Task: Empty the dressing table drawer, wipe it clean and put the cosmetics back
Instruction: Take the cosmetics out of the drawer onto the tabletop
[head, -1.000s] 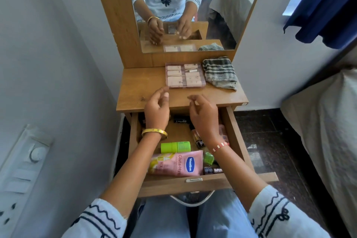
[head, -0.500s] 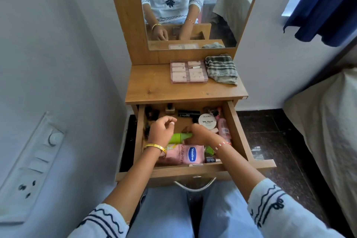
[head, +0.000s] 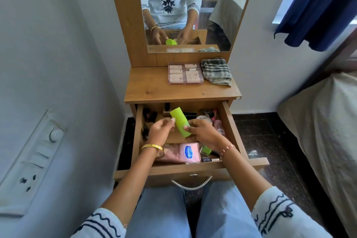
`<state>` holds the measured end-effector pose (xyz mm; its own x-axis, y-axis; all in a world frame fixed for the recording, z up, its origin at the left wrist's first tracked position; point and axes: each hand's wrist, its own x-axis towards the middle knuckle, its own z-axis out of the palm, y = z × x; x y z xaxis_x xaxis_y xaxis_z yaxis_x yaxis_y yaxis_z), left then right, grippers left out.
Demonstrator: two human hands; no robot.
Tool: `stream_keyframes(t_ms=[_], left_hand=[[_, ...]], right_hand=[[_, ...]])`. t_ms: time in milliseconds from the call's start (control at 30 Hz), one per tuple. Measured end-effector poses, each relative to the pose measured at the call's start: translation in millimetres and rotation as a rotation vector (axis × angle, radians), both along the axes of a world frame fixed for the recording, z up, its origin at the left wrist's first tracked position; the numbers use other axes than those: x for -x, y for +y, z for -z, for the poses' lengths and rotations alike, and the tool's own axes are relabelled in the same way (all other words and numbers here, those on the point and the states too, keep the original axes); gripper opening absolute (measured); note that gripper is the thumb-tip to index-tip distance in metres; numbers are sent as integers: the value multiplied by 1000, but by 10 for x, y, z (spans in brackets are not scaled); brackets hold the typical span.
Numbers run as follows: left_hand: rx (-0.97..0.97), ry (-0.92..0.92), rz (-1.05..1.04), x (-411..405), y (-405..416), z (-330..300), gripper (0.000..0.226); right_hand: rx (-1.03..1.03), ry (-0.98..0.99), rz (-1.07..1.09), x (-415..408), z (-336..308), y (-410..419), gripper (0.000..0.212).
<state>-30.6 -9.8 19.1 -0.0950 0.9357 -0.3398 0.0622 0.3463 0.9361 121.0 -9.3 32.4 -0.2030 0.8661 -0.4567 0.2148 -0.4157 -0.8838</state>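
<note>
Emptying barely begun. Right hand (head: 202,133) clamped on lime-green plastic tube (head: 180,121) above wooden drawer (head: 230,131); left hand (head: 160,131) fingers apart beside it. Clear pink compartment box (head: 185,73), checked cloth (head: 216,71) on desk (head: 154,87). Pink lotion tube (head: 185,151), jars remain; wiping, refilling ahead.

A home bedroom: mirrored dressing table (head: 179,91) beside a bed (head: 324,121).

Box (head: 185,73) sits left of cloth (head: 216,71) on tabletop (head: 154,89), above drawer (head: 229,131).
</note>
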Motion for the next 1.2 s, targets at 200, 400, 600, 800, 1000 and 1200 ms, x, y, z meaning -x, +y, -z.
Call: stream_keyframes(t_ms=[200, 400, 600, 800, 1000, 1200], left_hand=[[-9, 94, 55, 2, -73, -34, 25], [-68, 122, -18, 22, -57, -81, 31], [-95, 99, -76, 21, -67, -108, 34], [-127, 11, -194, 115, -73, -179, 30], [-281, -48, -233, 287, 158, -487, 18], [-400, -33, -352, 508, 496, -857, 21]], right_hand=[[-5, -12, 14, 113, -15, -22, 25], [-234, -782, -487, 142, 81, 39, 34], [-329, -1004, -736, 341, 155, -42, 60], [-304, -828, -672, 248, 54, -33, 46], [-360, -699, -429, 91, -360, 158, 35], [-405, -640, -315, 71, -788, 451, 36]])
